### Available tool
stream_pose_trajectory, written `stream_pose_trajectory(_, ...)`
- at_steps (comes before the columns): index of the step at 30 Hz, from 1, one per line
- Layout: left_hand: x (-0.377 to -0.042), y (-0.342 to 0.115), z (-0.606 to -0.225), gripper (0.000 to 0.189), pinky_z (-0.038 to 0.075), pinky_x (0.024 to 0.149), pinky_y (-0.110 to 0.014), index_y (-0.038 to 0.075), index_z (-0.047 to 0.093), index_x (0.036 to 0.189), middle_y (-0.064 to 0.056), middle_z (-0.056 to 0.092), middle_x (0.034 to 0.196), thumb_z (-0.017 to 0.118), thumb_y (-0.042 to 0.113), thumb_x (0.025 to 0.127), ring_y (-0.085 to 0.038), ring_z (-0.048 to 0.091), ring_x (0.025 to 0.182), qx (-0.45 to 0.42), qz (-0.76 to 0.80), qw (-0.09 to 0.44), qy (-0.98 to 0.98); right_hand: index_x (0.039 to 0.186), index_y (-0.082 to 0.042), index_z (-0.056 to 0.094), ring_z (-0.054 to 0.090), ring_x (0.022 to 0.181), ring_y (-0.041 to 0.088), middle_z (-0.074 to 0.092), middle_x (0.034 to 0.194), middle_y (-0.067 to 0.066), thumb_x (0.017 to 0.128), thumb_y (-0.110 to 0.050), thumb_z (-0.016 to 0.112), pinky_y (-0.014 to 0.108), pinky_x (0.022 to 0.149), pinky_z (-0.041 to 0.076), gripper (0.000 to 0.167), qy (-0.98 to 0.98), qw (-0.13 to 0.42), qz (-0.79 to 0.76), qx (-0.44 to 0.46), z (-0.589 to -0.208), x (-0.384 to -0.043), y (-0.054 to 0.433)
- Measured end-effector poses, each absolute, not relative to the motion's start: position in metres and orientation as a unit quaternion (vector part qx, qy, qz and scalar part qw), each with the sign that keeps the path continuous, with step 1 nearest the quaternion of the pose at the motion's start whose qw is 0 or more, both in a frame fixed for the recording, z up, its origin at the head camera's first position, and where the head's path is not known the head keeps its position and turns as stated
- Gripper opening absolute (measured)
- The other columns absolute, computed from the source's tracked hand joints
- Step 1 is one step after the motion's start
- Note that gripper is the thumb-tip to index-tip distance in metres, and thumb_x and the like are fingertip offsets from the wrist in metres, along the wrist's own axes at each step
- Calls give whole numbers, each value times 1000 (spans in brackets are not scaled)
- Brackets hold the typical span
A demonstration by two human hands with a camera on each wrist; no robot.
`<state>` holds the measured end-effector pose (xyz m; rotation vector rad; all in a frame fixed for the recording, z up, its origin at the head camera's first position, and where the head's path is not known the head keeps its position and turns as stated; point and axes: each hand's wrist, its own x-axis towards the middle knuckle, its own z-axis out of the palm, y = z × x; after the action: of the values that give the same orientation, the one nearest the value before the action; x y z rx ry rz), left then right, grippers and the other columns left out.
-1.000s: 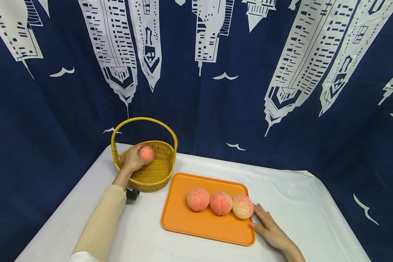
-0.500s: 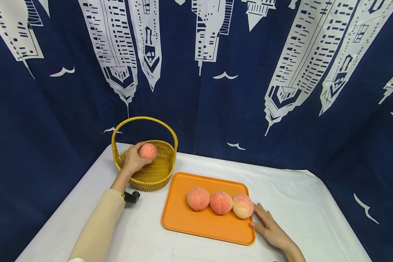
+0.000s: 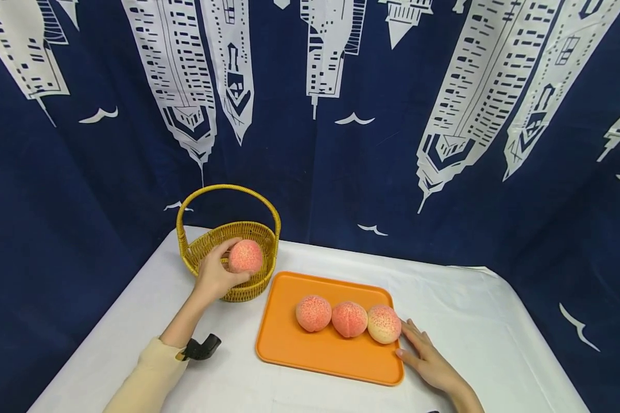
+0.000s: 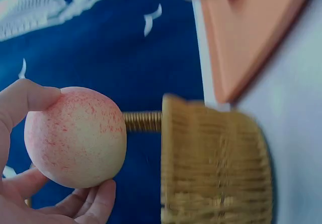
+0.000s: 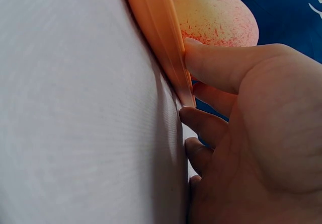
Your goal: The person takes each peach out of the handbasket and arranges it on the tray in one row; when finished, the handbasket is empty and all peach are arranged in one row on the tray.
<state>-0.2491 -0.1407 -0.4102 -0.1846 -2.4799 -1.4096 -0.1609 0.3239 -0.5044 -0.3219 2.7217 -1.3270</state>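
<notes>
My left hand (image 3: 217, 277) grips a pink peach (image 3: 246, 256) between thumb and fingers. In the left wrist view this peach (image 4: 80, 138) shows a paler, cream side and sits higher than the rim of the yellow wicker basket (image 4: 216, 163). From the head view, hand and peach overlap the front of the basket (image 3: 240, 294). My right hand (image 3: 430, 367) rests at the right edge of the orange tray (image 3: 330, 365), fingers spread and relaxed. Its thumb (image 5: 211, 60) touches the tray rim, close to the rightmost peach (image 3: 384, 324).
On the tray two more peaches, a middle one (image 3: 349, 319) and a left one (image 3: 313, 313), line up with the rightmost. A tall arched handle (image 3: 227, 187) spans the basket. White cloth (image 3: 470, 310) covers the table, with a dark blue printed curtain (image 3: 310, 172) behind it.
My left hand, with the peach in it, has moved from over the basket's inside toward me and slightly right. My right hand and the tray have stayed put.
</notes>
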Motion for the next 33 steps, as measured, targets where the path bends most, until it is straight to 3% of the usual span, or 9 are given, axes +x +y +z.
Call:
stream_pose_trajectory(3, -235, -129, -412, 72, 53, 90, -43, 7, 57, 133, -18, 62, 122, 85, 8, 66, -31, 57, 112, -71, -500, 131, -853, 150, -3, 36, 3, 145, 50, 21, 157, 28, 94, -28, 62, 21, 116, -19, 67, 893, 55, -435, -96, -505, -161, 324)
stream_pose_trajectory(10, -211, -106, -429, 75, 54, 86, -34, 8, 58, 132, -13, 62, 121, 86, 5, 63, -26, 59, 106, -84, -523, 91, -843, 149, -1, 35, 1, 145, 51, 19, 157, 30, 94, -28, 62, 34, 118, -19, 68, 892, 56, -437, -98, -503, -161, 324)
stream_pose_trajectory(14, -203, -94, -444, 75, 52, 88, -34, 9, 59, 132, -10, 62, 122, 86, 4, 62, -23, 59, 106, -90, -516, 74, -849, 149, -1, 36, 2, 145, 51, 20, 157, 30, 94, -28, 63, 15, 114, -18, 67, 894, 54, -433, -97, -503, -161, 325)
stream_pose_trajectory(16, -201, -90, -450, 75, 52, 86, -32, 9, 59, 131, -9, 62, 123, 86, 3, 62, -21, 60, 105, -92, -513, 70, -851, 149, -1, 36, 2, 145, 50, 20, 157, 29, 94, -28, 62, 12, 112, -18, 67, 894, 55, -433, -97, -504, -161, 325)
stream_pose_trajectory(23, -203, -82, -470, 74, 55, 73, -28, 7, 60, 129, -15, 61, 120, 86, 0, 60, -19, 63, 84, -112, -507, 75, -851, 150, -1, 35, 1, 146, 48, 18, 158, 28, 93, -27, 63, 25, 116, -20, 68, 892, 65, -438, -88, -503, -162, 324)
stream_pose_trajectory(27, -206, -79, -478, 74, 55, 71, -28, 4, 59, 129, -19, 61, 121, 86, 0, 61, -19, 62, 81, -113, -507, 75, -852, 149, 0, 35, 0, 146, 48, 17, 158, 29, 93, -28, 63, 37, 117, -20, 69, 892, 65, -439, -86, -502, -163, 324)
stream_pose_trajectory(30, -208, -79, -482, 73, 54, 69, -26, 2, 59, 128, -20, 62, 117, 85, -2, 60, -18, 61, 79, -110, -516, 74, -846, 150, 0, 34, 1, 147, 46, 18, 158, 28, 94, -29, 62, 21, 116, -18, 69, 895, 65, -433, -89, -503, -162, 325)
stream_pose_trajectory(33, -209, -78, -484, 74, 53, 66, -23, 1, 59, 129, -20, 62, 115, 84, -4, 60, -16, 60, 75, -106, -529, 69, -839, 150, 0, 35, 1, 151, 29, 19, 158, 28, 95, -30, 61, 3, 107, -15, 68, 899, 61, -423, -95, -505, -162, 326)
